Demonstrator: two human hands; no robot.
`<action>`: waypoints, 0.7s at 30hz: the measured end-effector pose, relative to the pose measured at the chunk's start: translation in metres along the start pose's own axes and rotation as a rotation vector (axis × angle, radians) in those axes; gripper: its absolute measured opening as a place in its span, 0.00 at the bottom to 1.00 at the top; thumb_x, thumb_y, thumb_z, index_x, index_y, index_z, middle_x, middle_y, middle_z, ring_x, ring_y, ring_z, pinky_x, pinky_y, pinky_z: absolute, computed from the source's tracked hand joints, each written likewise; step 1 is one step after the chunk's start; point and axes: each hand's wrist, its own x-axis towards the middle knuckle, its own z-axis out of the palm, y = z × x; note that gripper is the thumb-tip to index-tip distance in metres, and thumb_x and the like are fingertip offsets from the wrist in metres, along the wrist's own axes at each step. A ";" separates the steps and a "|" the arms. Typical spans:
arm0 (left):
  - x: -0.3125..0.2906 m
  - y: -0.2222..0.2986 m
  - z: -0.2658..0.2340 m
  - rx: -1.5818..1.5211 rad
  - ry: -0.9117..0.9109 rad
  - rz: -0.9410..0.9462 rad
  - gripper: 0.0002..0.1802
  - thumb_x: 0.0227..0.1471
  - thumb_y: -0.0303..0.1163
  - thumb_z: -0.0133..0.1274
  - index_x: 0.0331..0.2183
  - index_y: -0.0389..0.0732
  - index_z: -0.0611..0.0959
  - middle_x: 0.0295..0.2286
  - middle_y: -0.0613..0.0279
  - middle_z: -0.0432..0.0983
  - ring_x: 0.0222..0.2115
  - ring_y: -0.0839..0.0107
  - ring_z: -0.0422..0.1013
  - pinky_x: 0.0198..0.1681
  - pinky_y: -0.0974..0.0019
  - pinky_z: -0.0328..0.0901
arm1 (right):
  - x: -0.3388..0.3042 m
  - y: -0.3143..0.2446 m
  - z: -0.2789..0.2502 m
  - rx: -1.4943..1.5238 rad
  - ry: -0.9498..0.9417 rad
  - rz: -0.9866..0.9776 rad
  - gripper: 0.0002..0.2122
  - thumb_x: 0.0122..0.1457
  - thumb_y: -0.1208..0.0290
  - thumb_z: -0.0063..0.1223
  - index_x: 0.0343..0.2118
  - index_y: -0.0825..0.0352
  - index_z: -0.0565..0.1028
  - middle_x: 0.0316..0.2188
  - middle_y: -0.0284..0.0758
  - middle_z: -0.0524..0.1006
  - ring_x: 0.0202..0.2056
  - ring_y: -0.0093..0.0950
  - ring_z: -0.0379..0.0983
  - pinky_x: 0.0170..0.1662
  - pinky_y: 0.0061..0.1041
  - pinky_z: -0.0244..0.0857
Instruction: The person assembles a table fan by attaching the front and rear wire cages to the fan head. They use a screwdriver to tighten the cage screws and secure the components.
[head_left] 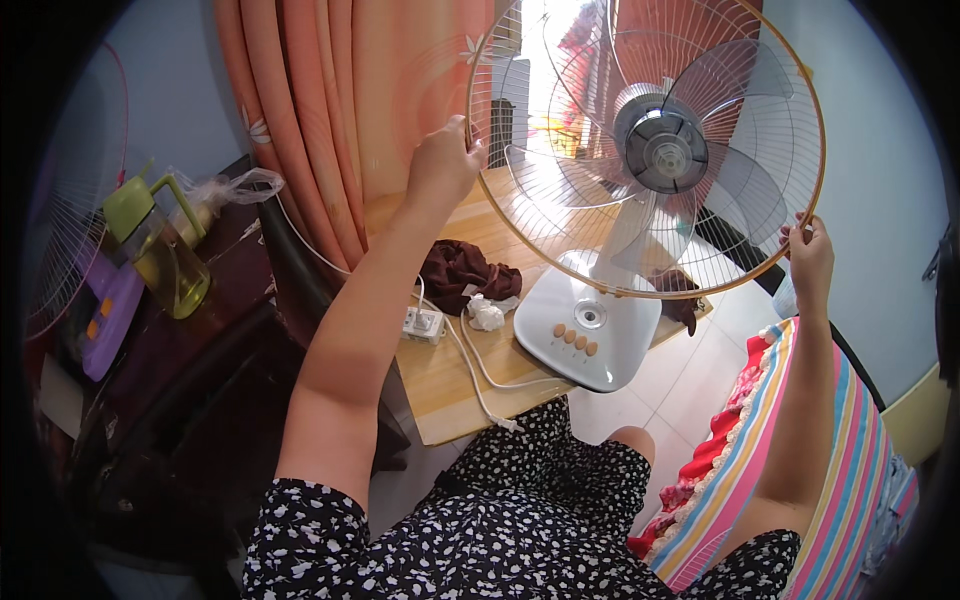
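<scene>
wire fan guard [560, 130] gripped at its rim by left hand [443, 160] and right hand [808, 255].

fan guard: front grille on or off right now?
On: the wire grille covers the blades, with left hand and right hand gripping its rim.

Head-worn fisheye view, looking down and forward, close over table [450, 385]

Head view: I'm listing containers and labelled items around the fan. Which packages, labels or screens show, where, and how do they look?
Oil jug: left dark cabinet, clear with yellow liquid, green lid and handle.
Plastic bag: behind the jug, clear, crumpled.
Purple device: left of the jug, flat, orange buttons.
No screens or readable labels.
</scene>
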 end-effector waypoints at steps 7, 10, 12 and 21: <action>-0.005 0.005 -0.001 -0.052 0.021 -0.021 0.10 0.47 0.33 0.50 0.31 0.36 0.74 0.23 0.47 0.75 0.29 0.52 0.73 0.33 0.55 0.67 | -0.002 0.006 0.001 0.025 -0.001 0.007 0.11 0.57 0.74 0.41 0.40 0.72 0.69 0.28 0.40 0.77 0.29 0.25 0.76 0.34 0.21 0.69; -0.006 0.006 0.000 -0.029 -0.011 -0.035 0.12 0.49 0.34 0.48 0.33 0.35 0.74 0.24 0.50 0.76 0.28 0.55 0.74 0.33 0.58 0.66 | -0.002 0.009 0.002 0.032 -0.013 0.018 0.11 0.56 0.74 0.41 0.40 0.72 0.69 0.27 0.40 0.77 0.29 0.25 0.76 0.34 0.21 0.69; -0.006 0.004 0.000 0.009 -0.029 -0.048 0.12 0.50 0.34 0.48 0.34 0.35 0.74 0.24 0.52 0.76 0.28 0.58 0.74 0.33 0.60 0.66 | -0.001 0.011 0.004 0.030 -0.018 0.021 0.12 0.56 0.73 0.42 0.41 0.73 0.69 0.27 0.40 0.77 0.28 0.25 0.76 0.33 0.20 0.69; 0.001 -0.008 0.008 0.017 -0.045 -0.019 0.15 0.49 0.34 0.47 0.38 0.36 0.73 0.24 0.56 0.78 0.27 0.65 0.75 0.32 0.65 0.67 | -0.005 0.013 0.004 0.044 -0.016 0.042 0.12 0.55 0.73 0.44 0.41 0.73 0.69 0.26 0.40 0.78 0.28 0.24 0.76 0.33 0.19 0.69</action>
